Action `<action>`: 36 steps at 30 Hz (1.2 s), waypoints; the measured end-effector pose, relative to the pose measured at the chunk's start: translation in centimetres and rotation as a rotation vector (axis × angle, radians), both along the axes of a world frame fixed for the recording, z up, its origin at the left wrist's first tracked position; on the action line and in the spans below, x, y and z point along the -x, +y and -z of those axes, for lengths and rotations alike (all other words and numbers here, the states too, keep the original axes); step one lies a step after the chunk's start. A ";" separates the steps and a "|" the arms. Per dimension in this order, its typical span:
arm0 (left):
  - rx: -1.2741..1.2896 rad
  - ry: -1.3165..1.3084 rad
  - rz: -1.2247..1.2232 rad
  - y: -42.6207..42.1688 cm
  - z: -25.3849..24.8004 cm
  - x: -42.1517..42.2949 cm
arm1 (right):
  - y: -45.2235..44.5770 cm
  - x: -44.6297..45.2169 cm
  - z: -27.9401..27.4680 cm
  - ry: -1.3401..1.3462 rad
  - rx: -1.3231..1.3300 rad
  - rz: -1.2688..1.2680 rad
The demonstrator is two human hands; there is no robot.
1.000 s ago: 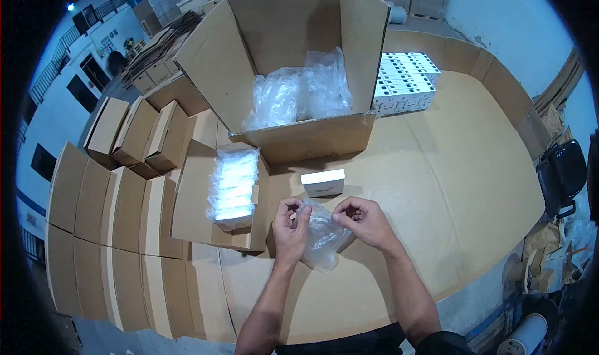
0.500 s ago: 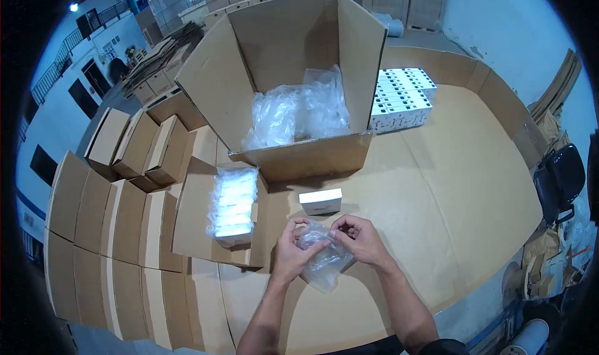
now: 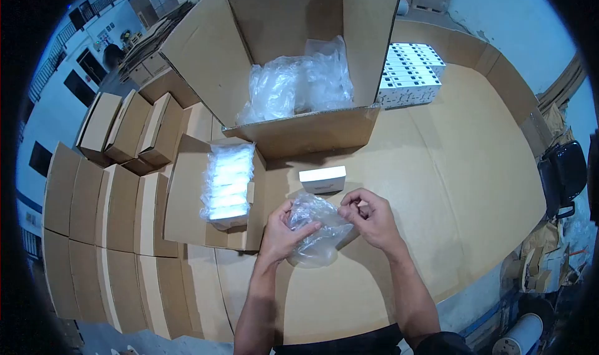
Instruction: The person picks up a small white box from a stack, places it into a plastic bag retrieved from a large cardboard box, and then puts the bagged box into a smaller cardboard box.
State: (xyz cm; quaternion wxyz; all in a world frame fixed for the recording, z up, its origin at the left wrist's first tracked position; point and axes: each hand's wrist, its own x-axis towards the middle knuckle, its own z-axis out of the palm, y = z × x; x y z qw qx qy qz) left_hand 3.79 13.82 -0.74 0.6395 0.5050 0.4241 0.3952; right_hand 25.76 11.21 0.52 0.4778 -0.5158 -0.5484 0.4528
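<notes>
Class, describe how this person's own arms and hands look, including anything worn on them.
The left hand and right hand are bare: no gloves, and no ring or watch can be made out. The forearms are uncovered, without visible markings. A dark, nearly black sleeve shows at the right elbow; on the left, none is in view.

The bag (image 3: 324, 237) is glossy, crinkled plastic; the large carton (image 3: 306, 136), matt cardboard.

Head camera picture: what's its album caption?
Left hand and right hand hold a clear plastic bag near a white box.
</notes>
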 end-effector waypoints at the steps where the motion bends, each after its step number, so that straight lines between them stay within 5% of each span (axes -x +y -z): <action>1: -0.005 -0.031 -0.014 0.0 0.0 -0.1 | -0.1 0.1 -0.1 -0.102 -0.040 -0.048; 5: -0.009 -0.035 -0.007 -0.1 0.0 -0.5 | 0.1 0.7 0.5 -0.174 -0.164 -0.003; 7: -0.044 -0.008 -0.003 -0.1 -0.1 -0.6 | 0.0 0.5 0.1 0.090 0.092 0.022; 16: -0.010 -0.045 -0.119 -0.5 -0.5 -1.0 | 0.2 0.8 -0.5 0.476 0.074 0.120; 20: -0.100 -0.052 -0.220 -0.8 -0.6 -1.9 | -0.1 1.2 -0.2 0.394 0.235 0.063; 25: -0.014 -0.185 -0.138 -0.4 0.2 -0.3 | 0.0 0.4 1.3 0.225 0.093 -0.037; 33: 0.015 0.151 0.135 -0.2 -0.5 0.1 | -0.2 0.2 0.8 0.029 0.064 -0.240; 36: -0.138 0.160 -0.020 -0.1 -0.4 -0.2 | -0.3 1.0 0.7 0.001 0.096 -0.104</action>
